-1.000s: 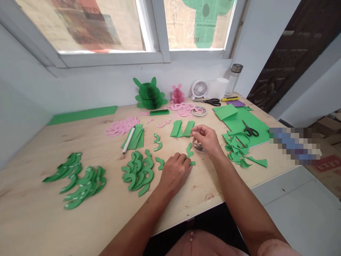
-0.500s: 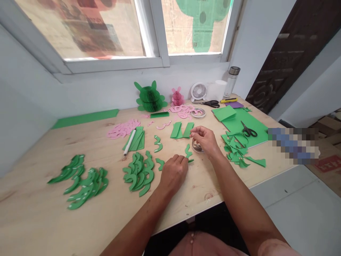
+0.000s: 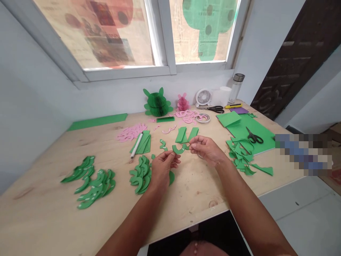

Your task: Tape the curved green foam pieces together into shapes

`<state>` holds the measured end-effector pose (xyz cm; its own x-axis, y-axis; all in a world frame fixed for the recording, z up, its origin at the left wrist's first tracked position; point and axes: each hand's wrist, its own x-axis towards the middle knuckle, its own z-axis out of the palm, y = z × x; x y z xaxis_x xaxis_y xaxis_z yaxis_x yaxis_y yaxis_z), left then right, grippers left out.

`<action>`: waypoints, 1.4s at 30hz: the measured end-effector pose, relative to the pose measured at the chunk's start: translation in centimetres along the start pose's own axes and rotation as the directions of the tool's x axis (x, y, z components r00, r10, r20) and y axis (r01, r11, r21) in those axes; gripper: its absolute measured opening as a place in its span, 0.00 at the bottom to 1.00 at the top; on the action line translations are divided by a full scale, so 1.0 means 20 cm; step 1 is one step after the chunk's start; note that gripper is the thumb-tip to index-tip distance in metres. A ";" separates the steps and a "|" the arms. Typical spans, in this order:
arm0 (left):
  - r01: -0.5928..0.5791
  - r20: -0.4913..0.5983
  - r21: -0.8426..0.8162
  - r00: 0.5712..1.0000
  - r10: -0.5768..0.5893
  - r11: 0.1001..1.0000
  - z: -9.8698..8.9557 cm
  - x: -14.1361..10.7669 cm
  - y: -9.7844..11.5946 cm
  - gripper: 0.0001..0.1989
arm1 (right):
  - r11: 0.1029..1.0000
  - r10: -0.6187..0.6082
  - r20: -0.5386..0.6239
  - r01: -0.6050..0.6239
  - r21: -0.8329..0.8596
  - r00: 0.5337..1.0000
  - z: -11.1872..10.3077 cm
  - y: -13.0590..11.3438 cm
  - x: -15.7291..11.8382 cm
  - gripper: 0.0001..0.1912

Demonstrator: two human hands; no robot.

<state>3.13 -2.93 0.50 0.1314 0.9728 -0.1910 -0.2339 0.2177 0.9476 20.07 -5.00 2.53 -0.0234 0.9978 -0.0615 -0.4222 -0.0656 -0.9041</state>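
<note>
Between both hands a wavy green paper piece (image 3: 179, 150) with small white marks is held above the table. My left hand (image 3: 163, 164) pinches its left end between thumb and fingers. At its right end, my right hand (image 3: 204, 149) has its thumb and forefinger closed on the paper. Just behind lie folded green strips (image 3: 181, 134) and a small wavy green piece (image 3: 162, 144). A pile of wavy green pieces (image 3: 140, 174) sits left of my left hand, and more green pieces with white marks (image 3: 97, 188) lie farther left.
On the wooden table (image 3: 197, 213) are a white marker (image 3: 136, 145), pink paper pieces (image 3: 131, 132), a green paper figure (image 3: 158, 103), a pink one (image 3: 182, 103), a small fan (image 3: 204, 97), black scissors (image 3: 254, 136), green scraps (image 3: 241, 154) and a glass bottle (image 3: 236, 89).
The left hand has risen off the table with the wavy green piece, and the right hand has closed on its other end. The camera view has shifted slightly.
</note>
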 end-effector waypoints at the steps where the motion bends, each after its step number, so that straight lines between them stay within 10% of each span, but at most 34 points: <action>1: 0.021 -0.005 -0.029 1.000 -0.022 0.999 0.00 0.00 0.01 0.14 | 1.000 0.008 0.017 -0.008 -0.001 1.000 0.00 0.00 0.00 0.12; 22: 0.234 0.179 0.008 0.956 -0.232 0.972 0.06 -0.09 -0.01 0.10 | 0.968 -0.118 0.005 0.116 -0.221 0.993 0.03 0.08 0.04 0.09; 29: -0.023 0.094 0.324 0.996 -0.007 0.946 -0.04 -0.07 0.03 0.10 | 0.896 -0.114 -0.008 0.099 -0.432 0.993 0.03 0.08 0.04 0.07; 35: -0.463 0.325 0.664 0.886 0.331 0.587 -0.12 -0.03 0.03 0.08 | 0.641 -0.061 0.109 0.122 -0.758 0.992 0.01 0.12 0.05 0.04; 42: -0.714 0.626 0.670 0.691 0.361 0.204 -0.13 -0.04 -0.06 0.08 | 0.465 -0.044 0.159 0.161 -0.870 0.986 0.02 0.14 0.04 0.05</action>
<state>0.86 -3.67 -1.09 0.6093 0.7011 0.3704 0.5041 -0.7031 0.5016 18.49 -4.37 0.07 -0.1486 0.9878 0.0465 0.5885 0.1261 -0.7986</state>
